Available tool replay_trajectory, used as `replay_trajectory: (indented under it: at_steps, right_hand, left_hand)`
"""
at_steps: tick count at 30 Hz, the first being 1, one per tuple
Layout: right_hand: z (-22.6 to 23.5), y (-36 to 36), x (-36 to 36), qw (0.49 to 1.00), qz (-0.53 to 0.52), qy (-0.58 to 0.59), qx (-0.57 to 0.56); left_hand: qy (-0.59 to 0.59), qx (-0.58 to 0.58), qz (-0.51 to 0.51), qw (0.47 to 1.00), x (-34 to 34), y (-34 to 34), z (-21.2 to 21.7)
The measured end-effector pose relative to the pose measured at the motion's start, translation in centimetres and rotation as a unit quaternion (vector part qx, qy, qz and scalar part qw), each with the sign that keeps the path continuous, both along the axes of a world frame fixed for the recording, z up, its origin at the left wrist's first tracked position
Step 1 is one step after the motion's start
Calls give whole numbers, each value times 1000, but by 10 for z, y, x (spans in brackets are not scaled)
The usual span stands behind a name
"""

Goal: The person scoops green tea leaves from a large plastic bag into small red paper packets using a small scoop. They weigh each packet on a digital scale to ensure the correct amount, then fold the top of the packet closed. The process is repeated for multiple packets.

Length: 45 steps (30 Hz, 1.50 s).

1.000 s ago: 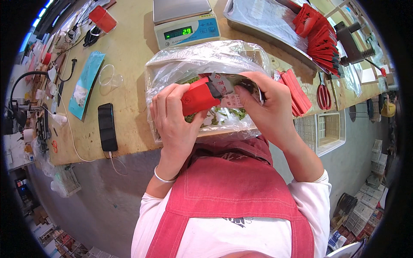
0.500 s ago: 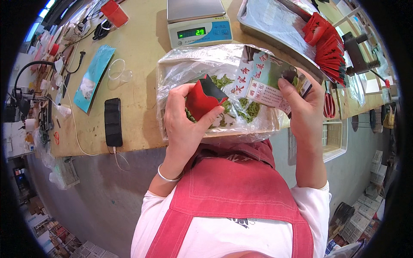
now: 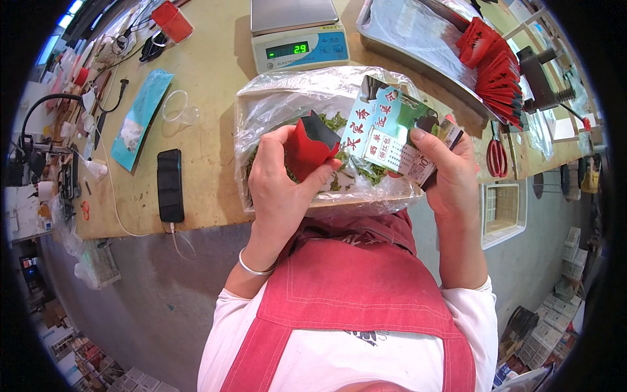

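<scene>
My left hand (image 3: 279,171) is closed round a small red pouch (image 3: 307,153) whose mouth gapes, showing a dark inside. Between thumb and fingers, my right hand (image 3: 447,157) grips a colourful printed card (image 3: 388,134), tilted toward the pouch. Other cards may lie under it; I cannot tell how many. The card's near corner is close beside the pouch's rim. Both hands are above a shallow box (image 3: 366,208) lined with clear plastic. Green leaves (image 3: 334,122) lie scattered inside, partly hidden by my hands and the card.
Beyond the box stands a digital scale (image 3: 300,49). A metal tray (image 3: 418,72) with many red pouches (image 3: 503,81) fills the far right, near red-handled scissors (image 3: 497,158). To the left are a phone (image 3: 171,186) on a cable, a blue packet (image 3: 142,121) and a clear cup (image 3: 179,111).
My right hand has brought the card leftward, closer to the pouch's mouth. My left hand keeps its hold on the pouch, almost unmoved.
</scene>
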State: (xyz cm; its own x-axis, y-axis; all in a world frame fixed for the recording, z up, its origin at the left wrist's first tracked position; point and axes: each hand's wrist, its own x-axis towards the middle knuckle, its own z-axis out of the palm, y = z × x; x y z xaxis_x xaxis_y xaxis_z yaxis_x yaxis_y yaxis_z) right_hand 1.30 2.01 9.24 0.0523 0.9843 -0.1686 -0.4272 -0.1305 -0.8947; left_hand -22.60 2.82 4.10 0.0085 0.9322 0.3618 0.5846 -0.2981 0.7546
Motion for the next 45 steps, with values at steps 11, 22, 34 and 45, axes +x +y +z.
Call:
replay_trajectory:
  at_steps: [11,22,34,45]
  right_hand:
    - [-8,8,-1,919,-66,-361,145]
    - [-57,11,-52,841,174,-473,197]
    - [-68,17,-56,863,221,-444,94]
    - [-87,47,-57,929,254,-193,-187]
  left_hand:
    - [-257,-19,-12,966,-26,-4,-17]
    - [-275,38,28,960,-57,-10,-15]
    - [-350,112,-6,930,-60,-6,-35]
    - [-335,140,-19,932,-64,-2,-42]
